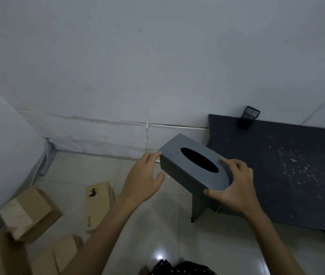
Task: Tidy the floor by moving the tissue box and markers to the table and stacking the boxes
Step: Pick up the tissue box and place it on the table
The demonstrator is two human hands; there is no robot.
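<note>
Pale floor tiles (157, 225) lie below the grey tissue box (177, 161), held beside the table (276, 165): right hand (235, 187) grips one end, left hand (140, 181) pinches the other.

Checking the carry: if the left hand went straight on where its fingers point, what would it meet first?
The tissue box: fingers of the left hand touch its end; the right hand grips the other end.

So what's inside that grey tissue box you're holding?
Only darkness shows through the oval slot in the tissue box; no tissue pokes out. Its walls hide the rest, so full or empty cannot be told. The left hand and right hand hold its ends.
</note>
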